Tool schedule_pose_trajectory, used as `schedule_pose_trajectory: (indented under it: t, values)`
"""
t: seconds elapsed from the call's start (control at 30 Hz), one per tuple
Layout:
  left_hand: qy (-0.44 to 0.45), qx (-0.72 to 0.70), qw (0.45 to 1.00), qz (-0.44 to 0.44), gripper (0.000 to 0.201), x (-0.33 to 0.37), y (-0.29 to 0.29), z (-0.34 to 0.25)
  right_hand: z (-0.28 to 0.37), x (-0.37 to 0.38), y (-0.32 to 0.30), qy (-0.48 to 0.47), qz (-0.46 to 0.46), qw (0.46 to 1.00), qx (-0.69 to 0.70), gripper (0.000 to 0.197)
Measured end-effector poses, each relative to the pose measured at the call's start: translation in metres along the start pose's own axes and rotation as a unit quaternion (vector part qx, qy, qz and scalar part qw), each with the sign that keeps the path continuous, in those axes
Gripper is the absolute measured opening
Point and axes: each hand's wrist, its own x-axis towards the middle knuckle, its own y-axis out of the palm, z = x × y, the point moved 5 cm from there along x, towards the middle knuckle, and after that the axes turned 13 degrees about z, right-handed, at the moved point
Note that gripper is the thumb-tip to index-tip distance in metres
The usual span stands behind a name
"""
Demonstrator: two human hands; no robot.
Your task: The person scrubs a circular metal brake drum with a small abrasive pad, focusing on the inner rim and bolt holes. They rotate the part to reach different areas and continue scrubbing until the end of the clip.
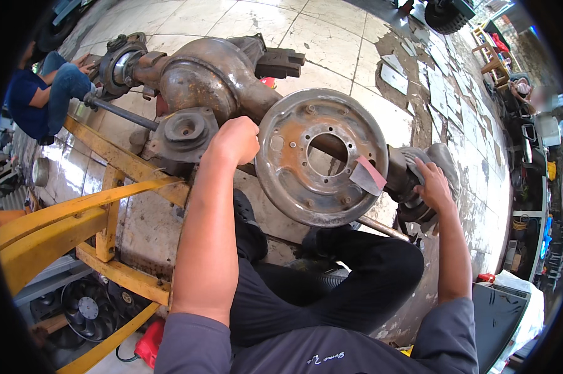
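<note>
In front of me a round metal brake backing plate [281, 162], with a large centre hole and several bolt holes, stands tilted against a rusty axle housing [200, 71]. My left hand [233, 142] is closed at the plate's left rim, its fingertips partly hidden. A small piece of sandpaper [368, 176], pinkish and grey, lies on the lower right of the plate. To the right, the fingers of my right hand [435, 186] are bent over a grey rag [443, 163], which drapes over the axle's end.
A yellow metal frame [100, 212] stands at the left, next to a square metal mount [184, 132]. Another person [44, 93] sits at the far left by the axle's other end. Broken tiles [393, 75] lie at the far right. A grey cabinet [496, 321] is near my right elbow.
</note>
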Motion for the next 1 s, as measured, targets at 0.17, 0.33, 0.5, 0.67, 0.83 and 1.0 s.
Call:
schedule_pose_trajectory:
  t: [0.17,0.33,0.5,0.67,0.83,1.0]
  values:
    - [0.031,-0.043,0.998,-0.024,0.028,0.008,0.006,0.002,-0.025,0.015,0.006,0.058,0.012,0.991,-0.119,0.051]
    - [0.028,-0.005,1.0,-0.007,0.025,0.01,0.006,0.001,-0.038,0.012,-0.037,0.055,-0.206,0.962,0.169,0.034]
    - [-0.013,-0.012,1.0,-0.007,0.026,0.007,0.006,0.005,0.037,0.007,-0.102,-0.048,-0.248,0.913,0.319,0.023]
    - [0.014,0.0,1.0,-0.009,0.026,0.011,0.003,0.001,0.154,0.02,-0.112,-0.259,-0.283,0.896,0.223,0.023]
    - [0.022,-0.02,0.999,-0.012,0.02,0.016,0.008,0.007,0.224,-0.001,-0.089,-0.413,-0.116,0.879,0.206,0.02]
    - [0.017,-0.024,0.999,-0.021,0.02,0.012,0.012,0.006,0.254,-0.023,-0.032,-0.53,-0.102,0.838,0.079,0.021]
